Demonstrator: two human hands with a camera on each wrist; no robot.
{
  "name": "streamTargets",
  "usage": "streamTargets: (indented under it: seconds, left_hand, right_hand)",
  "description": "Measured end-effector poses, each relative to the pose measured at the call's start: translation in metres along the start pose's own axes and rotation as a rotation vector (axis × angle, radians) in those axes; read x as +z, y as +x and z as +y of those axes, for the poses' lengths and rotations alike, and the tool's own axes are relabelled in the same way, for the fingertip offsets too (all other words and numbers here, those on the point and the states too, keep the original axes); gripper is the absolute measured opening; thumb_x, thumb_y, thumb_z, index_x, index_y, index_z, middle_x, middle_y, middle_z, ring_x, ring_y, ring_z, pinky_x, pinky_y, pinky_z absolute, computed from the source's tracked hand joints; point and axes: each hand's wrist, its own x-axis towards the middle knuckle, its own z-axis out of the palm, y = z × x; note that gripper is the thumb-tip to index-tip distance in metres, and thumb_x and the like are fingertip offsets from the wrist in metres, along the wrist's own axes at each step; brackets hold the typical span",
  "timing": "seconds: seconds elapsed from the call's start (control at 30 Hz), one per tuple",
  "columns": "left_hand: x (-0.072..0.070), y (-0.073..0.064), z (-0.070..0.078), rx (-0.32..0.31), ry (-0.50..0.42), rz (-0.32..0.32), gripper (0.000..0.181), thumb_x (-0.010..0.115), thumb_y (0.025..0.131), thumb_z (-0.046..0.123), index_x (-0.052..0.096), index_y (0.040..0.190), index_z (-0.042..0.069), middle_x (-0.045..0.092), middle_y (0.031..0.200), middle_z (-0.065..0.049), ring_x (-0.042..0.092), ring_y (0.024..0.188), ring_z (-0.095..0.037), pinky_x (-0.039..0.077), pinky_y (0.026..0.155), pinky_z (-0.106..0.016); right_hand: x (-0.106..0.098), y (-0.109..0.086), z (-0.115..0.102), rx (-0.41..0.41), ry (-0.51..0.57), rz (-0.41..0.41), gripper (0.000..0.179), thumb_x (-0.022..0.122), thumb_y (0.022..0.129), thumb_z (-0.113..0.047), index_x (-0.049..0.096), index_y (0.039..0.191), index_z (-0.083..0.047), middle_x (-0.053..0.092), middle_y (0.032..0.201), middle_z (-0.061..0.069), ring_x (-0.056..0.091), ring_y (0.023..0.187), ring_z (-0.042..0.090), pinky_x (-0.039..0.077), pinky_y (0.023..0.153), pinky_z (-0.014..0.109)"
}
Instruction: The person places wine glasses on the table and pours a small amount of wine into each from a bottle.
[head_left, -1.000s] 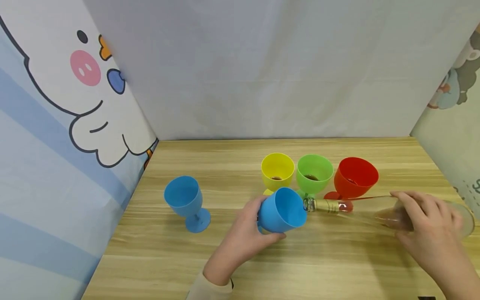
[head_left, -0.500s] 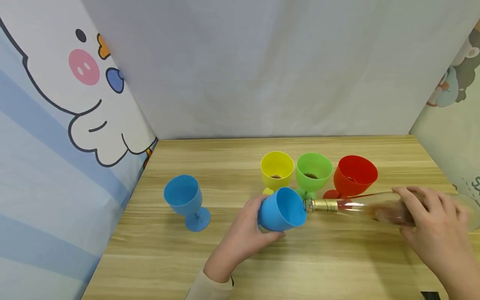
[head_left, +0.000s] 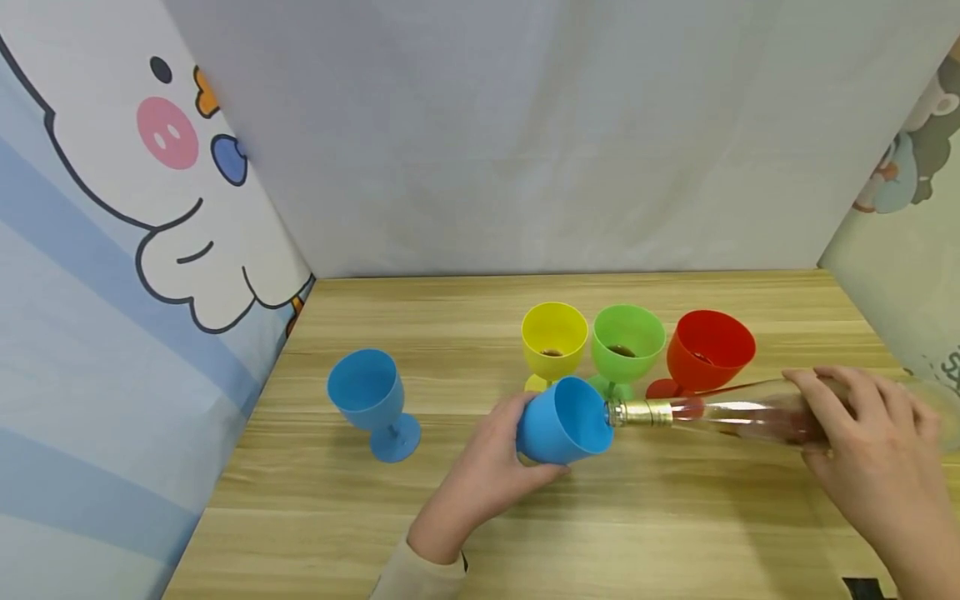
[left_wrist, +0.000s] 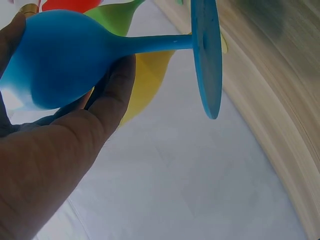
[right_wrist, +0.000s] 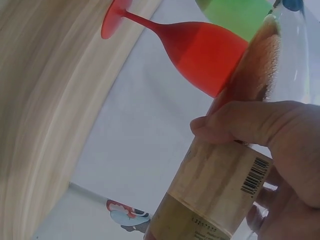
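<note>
My left hand (head_left: 491,479) grips the bowl of a blue goblet (head_left: 543,429) and tilts it to the right. In the left wrist view the goblet's stem and round foot (left_wrist: 207,60) stick out sideways. My right hand (head_left: 873,450) holds a clear glass bottle (head_left: 750,410) lying almost level, its gold-banded neck pointing left. The bottle's mouth meets the goblet's rim. Reddish-brown liquid (right_wrist: 255,65) with bubbles shows inside the bottle, above a barcoded label (right_wrist: 220,175) in the right wrist view. Whether liquid is in the tilted goblet cannot be seen.
Behind the hands stand a yellow goblet (head_left: 555,337), a green goblet (head_left: 628,342) and a red goblet (head_left: 708,350), each with a little dark liquid. Another blue goblet (head_left: 367,392) stands upright at the left of the wooden table (head_left: 300,533). Cloth walls (head_left: 525,150) enclose the table.
The bottle has shifted slightly right and tipped further, with more liquid running along towards its neck. My right hand moved a little right and up with it. The tilted goblet has hardly moved.
</note>
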Motion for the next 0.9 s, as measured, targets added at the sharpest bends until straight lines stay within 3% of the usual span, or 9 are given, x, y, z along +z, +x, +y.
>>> streamTargets:
  seconds: [0.3,0.9]
  left_hand:
    - [0.0010,0.0002,-0.0001,-0.009,0.001,-0.004,0.083,0.092,0.077,0.025,0.046,0.146,0.012,0.053,0.139,-0.006,0.050,0.124,-0.030,0.044,0.101,-0.057]
    - [0.0011,0.0011,-0.0007,-0.008,0.005,-0.013,0.083,0.092,0.078,0.025,0.046,0.146,0.012,0.053,0.139,-0.006,0.051,0.124,-0.029,0.044,0.101,-0.056]
  right_hand:
    - [-0.0038,0.0041,0.0008,-0.052,0.012,0.052,0.100,0.086,0.033,0.020,0.058,0.124,-0.009,0.049,0.125,0.029,0.040,0.115,0.055,0.024,0.087,0.071]
    - [-0.0082,0.0075,-0.0002,-0.057,0.008,0.039,0.105,0.087,0.030,0.020,0.058,0.126,-0.010,0.049,0.127,0.027,0.039,0.117,0.053,0.022,0.095,0.074]
